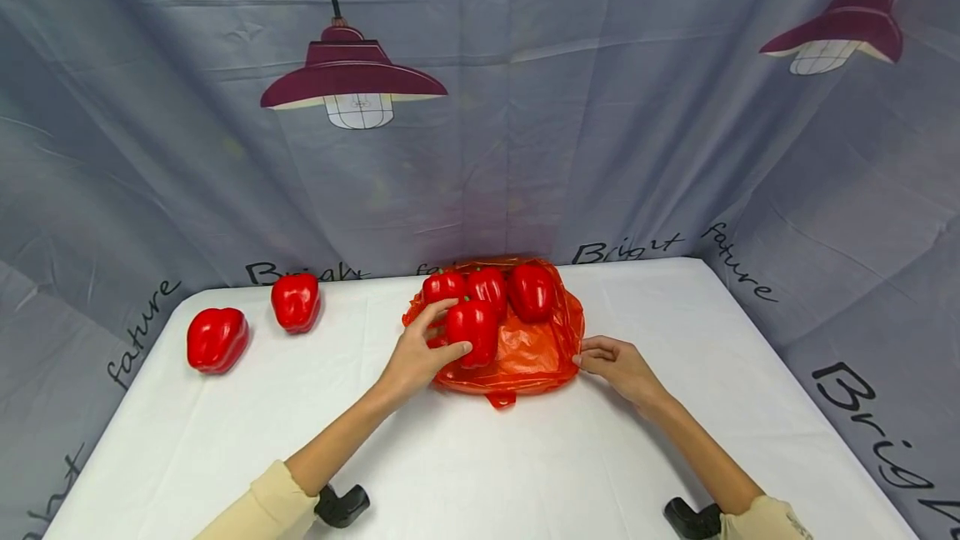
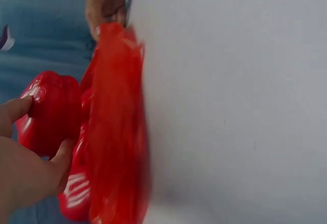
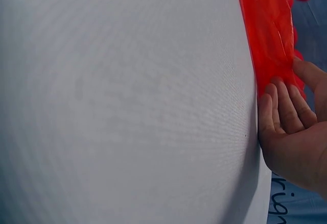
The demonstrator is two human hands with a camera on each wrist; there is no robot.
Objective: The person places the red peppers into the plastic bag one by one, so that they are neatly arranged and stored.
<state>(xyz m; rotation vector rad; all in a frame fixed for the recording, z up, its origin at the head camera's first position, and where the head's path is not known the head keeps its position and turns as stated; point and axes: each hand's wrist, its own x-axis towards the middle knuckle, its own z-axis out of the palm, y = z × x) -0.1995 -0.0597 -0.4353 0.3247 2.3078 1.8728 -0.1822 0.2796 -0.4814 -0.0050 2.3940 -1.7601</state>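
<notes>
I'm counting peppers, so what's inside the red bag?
Three red peppers show at the far side of the red bag. The left hand holds another pepper over it. What lies beneath that pepper and hand is covered, so I can't tell whether more are there.

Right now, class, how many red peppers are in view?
6: two loose peppers on the table at left, three back peppers in the red bag, one held pepper in the left hand. Others may be hidden behind it.
</notes>
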